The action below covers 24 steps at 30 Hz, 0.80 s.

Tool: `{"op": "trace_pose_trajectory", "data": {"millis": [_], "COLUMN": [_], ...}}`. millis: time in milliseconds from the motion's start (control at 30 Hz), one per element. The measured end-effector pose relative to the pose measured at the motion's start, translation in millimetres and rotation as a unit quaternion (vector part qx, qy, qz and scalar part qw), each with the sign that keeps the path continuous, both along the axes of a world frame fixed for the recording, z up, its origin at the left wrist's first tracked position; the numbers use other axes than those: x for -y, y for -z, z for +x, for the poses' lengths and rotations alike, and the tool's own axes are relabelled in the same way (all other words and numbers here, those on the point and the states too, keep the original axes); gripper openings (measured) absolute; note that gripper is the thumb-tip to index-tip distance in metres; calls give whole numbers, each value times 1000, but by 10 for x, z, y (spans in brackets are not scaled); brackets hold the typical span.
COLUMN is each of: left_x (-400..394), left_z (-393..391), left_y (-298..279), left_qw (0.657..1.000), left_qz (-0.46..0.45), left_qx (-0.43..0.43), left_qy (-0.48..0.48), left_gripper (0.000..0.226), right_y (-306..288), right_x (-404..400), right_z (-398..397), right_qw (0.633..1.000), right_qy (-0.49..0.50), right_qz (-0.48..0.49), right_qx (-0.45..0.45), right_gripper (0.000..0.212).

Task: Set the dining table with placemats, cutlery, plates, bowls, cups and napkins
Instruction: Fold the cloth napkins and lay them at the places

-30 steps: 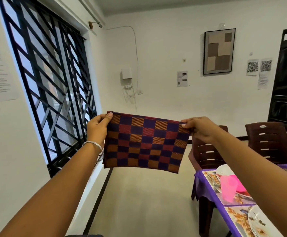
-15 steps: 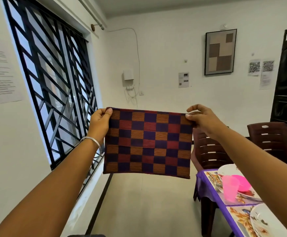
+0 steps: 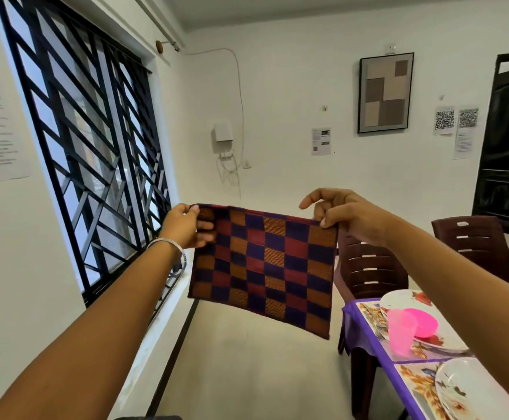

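I have the checked napkin up in the air in front of me, spread flat and hanging, well clear of the table that sits at the lower right. My left hand grips its top left corner, thumb on the near face and fingers curled round the edge. My right hand pinches the top right corner between thumb and fingers, with the index finger lifted off and pointing left. The cloth hangs a little skewed, its lower right corner dropping lower than the left. On the table's purple cover, near its left edge, a printed placemat carries a white flowered plate, a pink bowl on that plate, a translucent pink cup just in front, and cutlery along the mat's left side. Nearer me, a second placemat holds another plate. A brown plastic chair stands at the table's far end.
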<state>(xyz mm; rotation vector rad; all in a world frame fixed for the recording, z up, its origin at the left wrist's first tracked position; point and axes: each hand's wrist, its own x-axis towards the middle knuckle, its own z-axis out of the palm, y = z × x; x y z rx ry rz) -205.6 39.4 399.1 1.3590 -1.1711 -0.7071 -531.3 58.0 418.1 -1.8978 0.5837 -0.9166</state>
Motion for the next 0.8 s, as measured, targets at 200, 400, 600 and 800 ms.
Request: {"op": "trace_pose_trajectory", "data": {"millis": [200,400,600,800], "left_x": [-103,-131,-104,-18], "left_z": [-408,-812,-879,-912], "left_y": [-122,-204,-231,-227], "left_qw": [984,988,982,946], "left_qz": [-23,-63,-105,-152], "left_qx": [-151,-110,-124,-211], "left_qy": [87,82,100,193], "left_gripper": [47,27,8,19], "right_y": [171,388,422,497], "right_x": [-233,-254,8,472], "right_z": [392,683,483,23], "right_qw": [990,985,991,973], "right_qy": [-130,-151,78,202], "right_qz": [0,5,-41,88], "right_qx": [-51,-79,99,65], "right_gripper": [37,30,16,100]}}
